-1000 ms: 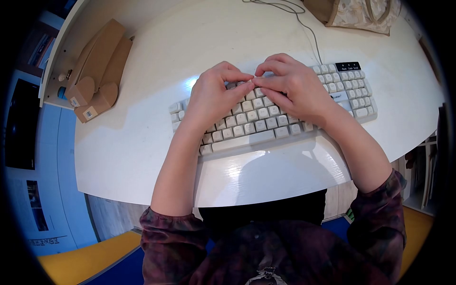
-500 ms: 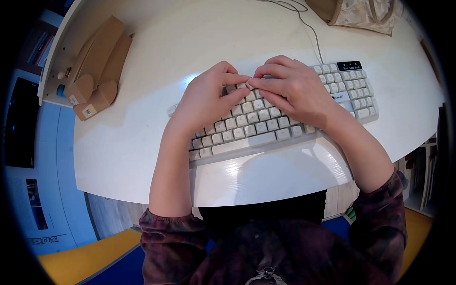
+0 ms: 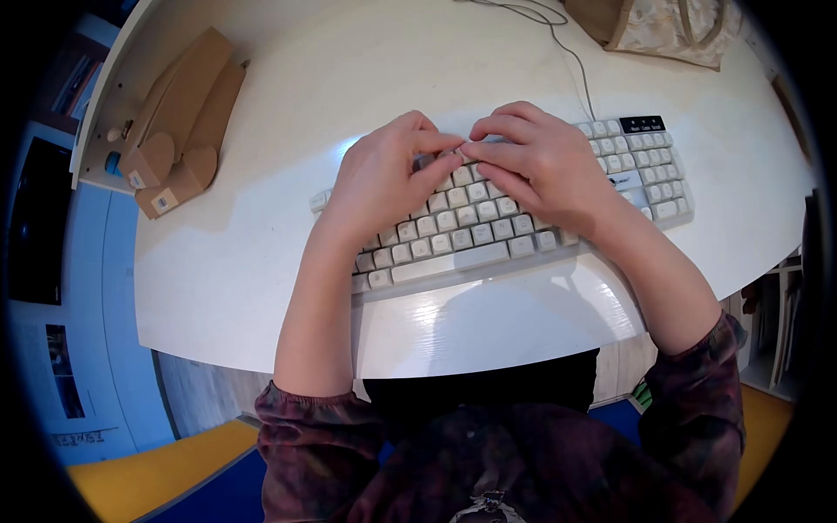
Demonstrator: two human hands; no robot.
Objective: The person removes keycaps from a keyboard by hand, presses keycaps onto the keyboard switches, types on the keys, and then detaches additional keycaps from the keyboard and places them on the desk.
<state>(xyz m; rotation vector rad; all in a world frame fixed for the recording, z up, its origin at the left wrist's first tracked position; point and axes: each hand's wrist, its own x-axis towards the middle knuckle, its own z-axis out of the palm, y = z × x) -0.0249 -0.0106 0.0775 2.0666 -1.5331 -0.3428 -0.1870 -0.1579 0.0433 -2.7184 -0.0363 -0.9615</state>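
two bare hands, left hand (image 3: 379, 170) and right hand (image 3: 547, 163), are held over a white keyboard (image 3: 506, 207), which is set at a slant on a white desk (image 3: 244, 261), number-pad end farther from the body. left hand is placed over the left part, several keys covered; right hand is placed over the middle, right of it. thumbs and fingers of both are curled inward and brought nearly tip to tip at the back key rows. grip: neither spread wide nor clenched; whether a keycap is pinched between the tips cannot be told, the spot being small and half hidden by fingers. space bar (image 3: 449, 266) is left uncovered near the front edge. dark indicator strip (image 3: 642, 125) is seen at the back right corner, small logo plate (image 3: 624, 180) nearer the body. grey cable (image 3: 577, 65) is run from the back edge and looped on the desk. brown cardboard (image 3: 186, 100) is placed at the far left, patterned bag (image 3: 667, 33) at the far right. forearms (image 3: 318, 322) are bared up to dark sleeves (image 3: 318, 431).
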